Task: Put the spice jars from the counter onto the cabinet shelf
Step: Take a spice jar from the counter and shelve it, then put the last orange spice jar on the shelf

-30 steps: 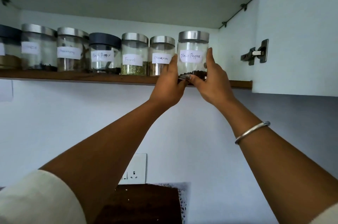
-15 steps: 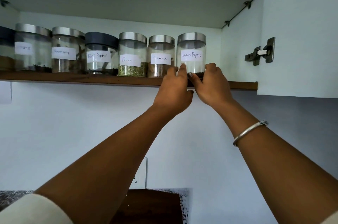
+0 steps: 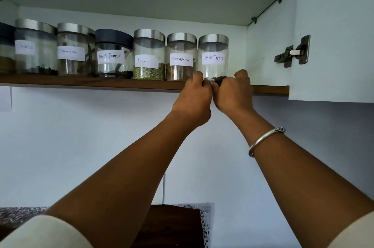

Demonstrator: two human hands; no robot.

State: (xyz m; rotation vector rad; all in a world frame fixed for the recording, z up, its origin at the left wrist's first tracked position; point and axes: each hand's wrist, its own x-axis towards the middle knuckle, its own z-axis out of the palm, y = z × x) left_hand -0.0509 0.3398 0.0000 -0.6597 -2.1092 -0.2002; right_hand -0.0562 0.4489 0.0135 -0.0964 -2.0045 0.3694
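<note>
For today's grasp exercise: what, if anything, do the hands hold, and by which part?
The left hand and right hand hold the rightmost Black Pepper jar by its base, fingers curled against either side, on the shelf.

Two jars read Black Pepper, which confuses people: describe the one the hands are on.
Find the open cabinet's shelf and follow its row of jars to the right end, nearest the hinge. The jar there reads Black Pepper under a steel lid; the other Black Pepper jar has a dark lid.
</note>
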